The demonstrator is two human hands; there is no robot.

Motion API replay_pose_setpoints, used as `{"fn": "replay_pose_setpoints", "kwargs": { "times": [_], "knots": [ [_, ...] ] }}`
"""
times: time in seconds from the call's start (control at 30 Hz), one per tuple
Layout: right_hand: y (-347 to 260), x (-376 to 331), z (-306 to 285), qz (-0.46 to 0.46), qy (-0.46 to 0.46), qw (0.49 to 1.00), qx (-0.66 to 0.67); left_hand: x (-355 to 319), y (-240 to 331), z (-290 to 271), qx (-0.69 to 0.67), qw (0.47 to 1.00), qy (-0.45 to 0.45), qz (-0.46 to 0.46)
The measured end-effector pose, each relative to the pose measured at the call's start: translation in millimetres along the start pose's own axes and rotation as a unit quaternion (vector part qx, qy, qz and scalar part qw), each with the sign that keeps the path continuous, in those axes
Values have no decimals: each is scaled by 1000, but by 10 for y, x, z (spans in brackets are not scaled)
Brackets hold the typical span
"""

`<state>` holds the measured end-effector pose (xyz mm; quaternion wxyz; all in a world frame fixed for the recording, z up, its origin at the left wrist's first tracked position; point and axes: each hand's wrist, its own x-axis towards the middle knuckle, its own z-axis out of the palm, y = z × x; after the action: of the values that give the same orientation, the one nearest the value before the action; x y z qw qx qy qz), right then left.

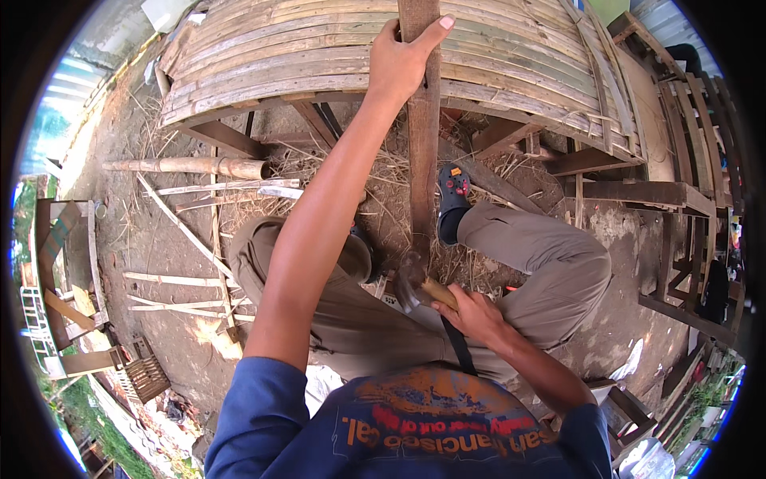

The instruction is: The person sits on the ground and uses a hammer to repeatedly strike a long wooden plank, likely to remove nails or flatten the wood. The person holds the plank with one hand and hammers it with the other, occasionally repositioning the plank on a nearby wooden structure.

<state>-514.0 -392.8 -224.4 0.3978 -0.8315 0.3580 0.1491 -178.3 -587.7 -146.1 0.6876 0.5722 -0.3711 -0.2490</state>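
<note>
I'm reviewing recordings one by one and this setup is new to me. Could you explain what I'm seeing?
No machine here: a person works with two bare hands. The single picture comes from a wide camera worn on the head, looking down, so straight edges bend. The left hand grips a long wooden beam; the right hand holds a hammer by its handle. Ahead is a bamboo-slat platform. A bamboo pole and strips lie on the dirt floor.

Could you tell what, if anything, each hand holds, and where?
The left hand grips the wooden beam near the picture's top edge; the right hand holds the hammer by its wooden handle.
</note>
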Motion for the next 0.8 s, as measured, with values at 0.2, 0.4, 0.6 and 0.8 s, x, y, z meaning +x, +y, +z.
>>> {"fn": "replay_pose_setpoints", "kwargs": {
  "times": [0.2,0.4,0.6,0.8],
  "knots": [
    [6,-29,76,-47,51,997,-44,-14,3,23,37,999,19,-1],
    [273,-27,174,-13,26,1000,-5,-42,83,46,21,999,38,-21],
    [323,-66,232,-109,109,988,-4,-143,225,194,111,990,91,-18],
    [464,-170,326,8,114,993,31,-212,215,369,139,979,149,29]
  ]
}}
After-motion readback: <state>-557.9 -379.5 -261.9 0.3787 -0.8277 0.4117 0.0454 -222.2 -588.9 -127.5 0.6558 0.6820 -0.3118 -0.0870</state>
